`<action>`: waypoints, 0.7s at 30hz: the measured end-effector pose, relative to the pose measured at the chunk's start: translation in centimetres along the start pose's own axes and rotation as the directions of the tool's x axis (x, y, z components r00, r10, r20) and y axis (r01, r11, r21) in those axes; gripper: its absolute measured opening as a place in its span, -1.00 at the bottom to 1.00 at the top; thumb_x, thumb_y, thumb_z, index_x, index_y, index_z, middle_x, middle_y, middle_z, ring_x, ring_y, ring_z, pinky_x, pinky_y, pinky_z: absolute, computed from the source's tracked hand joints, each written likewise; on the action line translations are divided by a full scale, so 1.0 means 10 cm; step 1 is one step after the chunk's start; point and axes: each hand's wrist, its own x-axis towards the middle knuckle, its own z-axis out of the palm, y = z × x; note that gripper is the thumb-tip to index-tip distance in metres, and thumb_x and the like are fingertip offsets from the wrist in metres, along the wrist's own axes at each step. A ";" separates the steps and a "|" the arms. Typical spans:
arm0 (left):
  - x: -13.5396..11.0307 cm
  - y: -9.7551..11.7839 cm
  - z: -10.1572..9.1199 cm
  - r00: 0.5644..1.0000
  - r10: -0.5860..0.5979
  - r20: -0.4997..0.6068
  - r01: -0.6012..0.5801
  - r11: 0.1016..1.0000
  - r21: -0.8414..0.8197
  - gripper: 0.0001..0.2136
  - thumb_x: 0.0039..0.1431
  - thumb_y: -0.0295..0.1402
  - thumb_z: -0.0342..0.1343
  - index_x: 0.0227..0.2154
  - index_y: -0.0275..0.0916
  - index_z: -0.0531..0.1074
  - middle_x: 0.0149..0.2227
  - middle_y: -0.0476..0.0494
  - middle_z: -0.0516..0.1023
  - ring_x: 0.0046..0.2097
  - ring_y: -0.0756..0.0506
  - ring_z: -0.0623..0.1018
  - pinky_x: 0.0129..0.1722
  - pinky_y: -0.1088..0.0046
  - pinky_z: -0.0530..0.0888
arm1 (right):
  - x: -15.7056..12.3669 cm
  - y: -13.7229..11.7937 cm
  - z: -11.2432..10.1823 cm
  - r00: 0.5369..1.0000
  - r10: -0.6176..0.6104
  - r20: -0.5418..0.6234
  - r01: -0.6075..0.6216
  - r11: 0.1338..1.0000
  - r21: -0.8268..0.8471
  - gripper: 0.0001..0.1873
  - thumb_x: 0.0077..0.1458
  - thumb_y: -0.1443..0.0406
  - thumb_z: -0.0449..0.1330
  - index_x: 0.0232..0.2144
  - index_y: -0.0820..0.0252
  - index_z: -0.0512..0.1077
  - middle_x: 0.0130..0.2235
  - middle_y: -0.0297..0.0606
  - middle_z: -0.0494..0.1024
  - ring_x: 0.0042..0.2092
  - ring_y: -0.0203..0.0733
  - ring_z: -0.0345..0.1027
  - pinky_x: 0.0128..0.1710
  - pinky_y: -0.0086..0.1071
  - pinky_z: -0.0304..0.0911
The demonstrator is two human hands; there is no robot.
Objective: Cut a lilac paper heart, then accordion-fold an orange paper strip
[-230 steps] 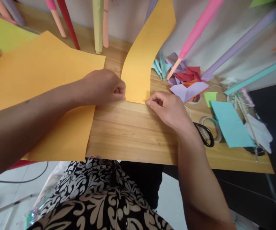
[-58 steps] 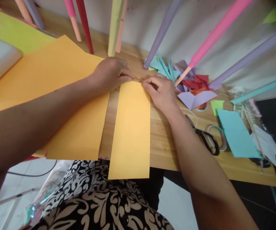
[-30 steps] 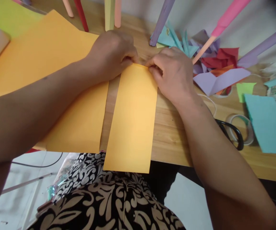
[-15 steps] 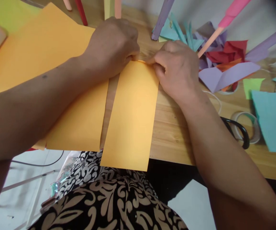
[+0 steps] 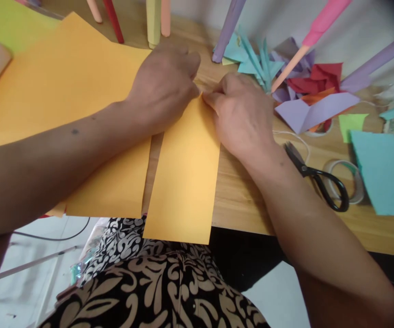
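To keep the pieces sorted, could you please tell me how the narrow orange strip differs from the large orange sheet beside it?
The narrow orange strip is long and slim; the large orange sheet is far wider. The left hand and right hand pinch the strip's far end, while the sheet lies ungripped under the left forearm. Both are the same orange and rest on the table.

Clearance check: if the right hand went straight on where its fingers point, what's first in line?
The left hand, seemingly almost at once: the right hand points up-left across the far end of the orange paper strip, and the two nearly touch there.
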 end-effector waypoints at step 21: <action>-0.21 0.10 -0.31 0.961 -0.140 0.241 0.027 0.908 0.419 -0.79 0.07 -0.59 -0.07 -0.55 -0.21 0.37 -0.50 -0.20 0.35 -0.37 -0.15 0.35 -0.23 0.19 0.26 | -0.03 0.35 -0.05 0.983 0.170 -0.074 -0.162 0.981 0.105 -0.58 0.26 0.40 -0.02 0.02 0.06 0.53 0.06 -0.24 0.58 0.06 0.05 0.44 -0.01 -0.09 0.32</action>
